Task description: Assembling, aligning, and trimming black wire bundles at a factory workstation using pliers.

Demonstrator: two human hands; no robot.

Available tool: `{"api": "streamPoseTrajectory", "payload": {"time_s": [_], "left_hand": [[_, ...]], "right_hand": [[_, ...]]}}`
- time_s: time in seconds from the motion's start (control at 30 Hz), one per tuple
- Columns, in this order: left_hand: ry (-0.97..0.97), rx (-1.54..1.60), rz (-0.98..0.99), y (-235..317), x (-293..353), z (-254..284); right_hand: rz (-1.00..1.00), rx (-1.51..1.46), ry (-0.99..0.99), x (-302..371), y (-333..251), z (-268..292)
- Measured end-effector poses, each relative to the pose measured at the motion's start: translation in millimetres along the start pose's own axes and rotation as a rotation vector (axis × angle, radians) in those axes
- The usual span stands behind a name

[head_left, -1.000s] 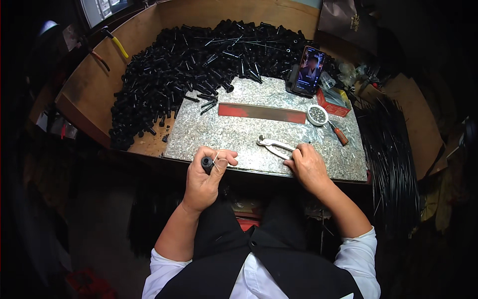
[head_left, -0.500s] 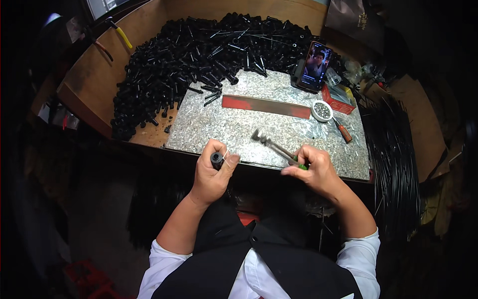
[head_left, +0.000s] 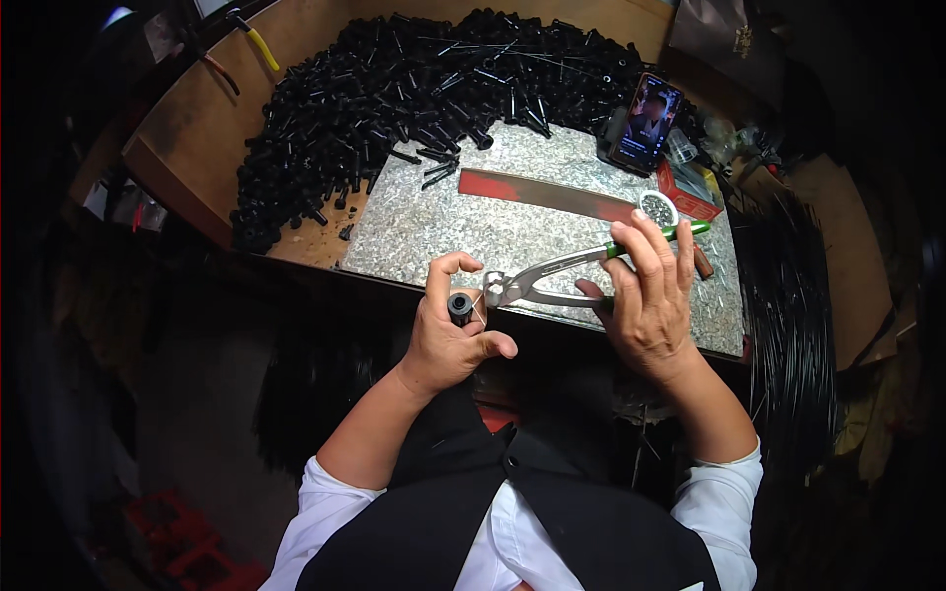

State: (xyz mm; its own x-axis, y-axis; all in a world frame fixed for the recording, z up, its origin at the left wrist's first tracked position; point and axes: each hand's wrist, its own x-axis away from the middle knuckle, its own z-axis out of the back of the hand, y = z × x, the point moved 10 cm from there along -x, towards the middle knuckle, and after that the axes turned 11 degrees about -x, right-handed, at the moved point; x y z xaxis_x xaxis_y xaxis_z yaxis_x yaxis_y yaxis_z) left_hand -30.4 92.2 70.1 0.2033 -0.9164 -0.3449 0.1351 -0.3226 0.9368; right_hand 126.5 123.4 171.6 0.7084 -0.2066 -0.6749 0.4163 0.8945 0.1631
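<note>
Two hands share the head view, each with something in it. The left hand (head_left: 443, 330) curls its lower fingers round a black cylinder (head_left: 459, 308), hollow end upward, just in front of the desk (head_left: 404, 236); its forefinger is crooked above and its thumb stands away. The right hand (head_left: 650, 305) is partly spread on a pair of pincers (head_left: 572, 262), fingers on the green-sleeved upper handle and thumb by the lower one, the handles well apart. The pincers' head is next to a thin pale wire (head_left: 480, 307) beside the cylinder.

The cylinder looks light and fairly stiff, perhaps plastic or rubber, and its round, smooth side could roll, so the fist round its body is a sound hold. The wire seems thin and springy, easy to bend, best taken near the cylinder. The pincers are probably the heaviest item, rigid steel, best gripped far back on the sleeves.

The fingers hide most of the cylinder, so its length cannot be told. Whether the pincers' jaws touch the wire is unclear, and the lower handle's end disappears behind the right hand.
</note>
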Motion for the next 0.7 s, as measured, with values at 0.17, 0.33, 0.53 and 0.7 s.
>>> {"api": "streamPoseTrajectory", "payload": {"time_s": [0.17, 0.33, 0.53, 0.7], "left_hand": [[0.123, -0.121, -0.036, 7.5, -0.2, 4.0], [0.183, -0.111, 0.017, 4.4, 1.9, 5.3], [0.222, -0.152, 0.032, 2.0, 4.7, 9.0], [0.188, -0.175, 0.023, 1.1, 7.1, 12.6]], "right_hand": [[-0.033, -0.103, -0.067, 3.7, -5.7, -11.3], [-0.162, -0.243, -0.14, 7.7, -3.1, -16.4], [-0.17, -0.227, -0.13, 16.2, -5.8, -12.8], [-0.043, -0.148, -0.133, 20.5, -18.1, -4.7]]}}
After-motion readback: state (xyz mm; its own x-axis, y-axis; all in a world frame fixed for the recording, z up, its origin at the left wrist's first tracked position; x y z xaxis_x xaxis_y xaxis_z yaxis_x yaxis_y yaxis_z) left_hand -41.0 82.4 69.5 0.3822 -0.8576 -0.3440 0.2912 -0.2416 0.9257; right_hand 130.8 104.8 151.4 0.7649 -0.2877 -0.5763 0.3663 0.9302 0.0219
